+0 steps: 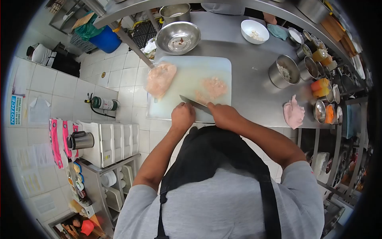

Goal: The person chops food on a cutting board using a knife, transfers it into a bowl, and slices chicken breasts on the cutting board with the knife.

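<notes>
My right hand [221, 114] is closed round the handle of a knife [193, 103], whose blade points up and left over the near part of a white cutting board [187, 65]. My left hand [183, 115] is closed at the board's near edge, left of the blade; whether it grips anything is hidden. Cut pale pink meat [214, 87] lies on the right half of the board, with some pieces close to the blade. A larger mass of pale meat [161, 79], apparently in a clear bag, rests at the board's left edge.
Behind the board sits a steel bowl [178, 38]. A white bowl [255, 32] is farther back. To the right are a steel pot [284, 71], a pink cloth [293, 112] and several small containers. An overhead shelf [234, 3] crosses the far side.
</notes>
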The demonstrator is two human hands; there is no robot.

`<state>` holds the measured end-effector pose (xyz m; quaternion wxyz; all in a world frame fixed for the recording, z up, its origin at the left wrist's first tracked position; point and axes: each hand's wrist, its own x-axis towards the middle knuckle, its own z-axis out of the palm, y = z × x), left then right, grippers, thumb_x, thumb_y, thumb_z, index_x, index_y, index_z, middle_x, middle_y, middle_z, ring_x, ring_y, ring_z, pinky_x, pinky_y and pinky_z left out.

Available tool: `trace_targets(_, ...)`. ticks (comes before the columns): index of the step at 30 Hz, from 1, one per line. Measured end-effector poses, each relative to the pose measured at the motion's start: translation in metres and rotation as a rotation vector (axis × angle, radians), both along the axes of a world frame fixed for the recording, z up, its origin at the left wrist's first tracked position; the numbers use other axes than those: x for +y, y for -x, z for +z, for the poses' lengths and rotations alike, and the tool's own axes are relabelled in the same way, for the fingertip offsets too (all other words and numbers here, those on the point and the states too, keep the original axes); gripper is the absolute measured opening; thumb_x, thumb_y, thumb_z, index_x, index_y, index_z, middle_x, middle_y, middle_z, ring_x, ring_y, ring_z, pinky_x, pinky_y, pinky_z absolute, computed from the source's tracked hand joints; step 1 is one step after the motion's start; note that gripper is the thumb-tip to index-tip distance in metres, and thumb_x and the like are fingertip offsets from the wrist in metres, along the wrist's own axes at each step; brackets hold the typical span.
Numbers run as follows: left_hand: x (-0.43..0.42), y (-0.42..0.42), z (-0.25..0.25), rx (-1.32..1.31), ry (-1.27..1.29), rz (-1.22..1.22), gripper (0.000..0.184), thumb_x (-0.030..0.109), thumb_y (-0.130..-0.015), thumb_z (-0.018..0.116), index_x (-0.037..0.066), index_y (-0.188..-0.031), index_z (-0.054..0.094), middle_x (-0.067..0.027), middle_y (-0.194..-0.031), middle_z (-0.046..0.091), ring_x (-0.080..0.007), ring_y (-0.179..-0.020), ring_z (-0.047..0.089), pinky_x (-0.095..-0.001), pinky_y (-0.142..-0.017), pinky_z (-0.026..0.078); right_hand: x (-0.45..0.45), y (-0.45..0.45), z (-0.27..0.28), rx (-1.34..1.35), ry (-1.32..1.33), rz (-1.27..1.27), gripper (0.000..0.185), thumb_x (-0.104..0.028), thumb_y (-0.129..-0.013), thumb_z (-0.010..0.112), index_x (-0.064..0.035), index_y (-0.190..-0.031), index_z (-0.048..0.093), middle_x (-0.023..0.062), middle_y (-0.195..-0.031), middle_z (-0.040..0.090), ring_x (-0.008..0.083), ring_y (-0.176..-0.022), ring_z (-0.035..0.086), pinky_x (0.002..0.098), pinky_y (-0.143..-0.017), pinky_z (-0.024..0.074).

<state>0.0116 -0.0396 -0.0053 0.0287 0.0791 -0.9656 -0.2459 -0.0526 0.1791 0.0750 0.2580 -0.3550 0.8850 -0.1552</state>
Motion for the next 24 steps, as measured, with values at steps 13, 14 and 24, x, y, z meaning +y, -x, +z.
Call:
trace_targets(13,0.008,0.007,-0.017,0.078,-0.072,-0.001,0.010,0.011,-0.087,0.070,0.003,-0.092,0.074,-0.0200,-0.088,0.073,-0.0406,-0.083,0.073,-0.0530,-0.077,0.060,0.010,0.025,-0.014,0.129,-0.001,0.019,0.039,-0.002,-0.092,0.062,-0.0040,-0.131,0.058,0.0240,-0.106,0.070,0.0445,-0.091,0.073,0.0556,-0.078,0.0568)
trace_targets(14,0.008,0.014,-0.015,0.108,-0.092,-0.023,0.010,0.010,-0.086,0.070,0.003,-0.093,0.073,-0.0197,-0.089,0.072,-0.0400,-0.083,0.073,-0.0524,-0.076,0.059,0.016,0.034,-0.009,0.170,-0.002,-0.010,0.039,-0.002,-0.092,0.062,-0.0045,-0.131,0.058,0.0235,-0.106,0.070,0.0441,-0.091,0.073,0.0554,-0.078,0.0569)
trace_targets(24,0.026,0.029,0.068,0.150,-0.095,-0.402,0.075,0.011,-0.077,0.080,0.011,-0.149,0.057,-0.0197,-0.155,0.050,-0.0460,-0.150,0.039,-0.0658,-0.117,0.037,0.033,0.026,0.025,0.551,0.001,0.037,0.023,-0.005,-0.087,0.067,-0.0029,-0.109,0.065,0.0165,-0.104,0.065,0.0330,-0.079,0.075,0.0454,-0.069,0.0611)
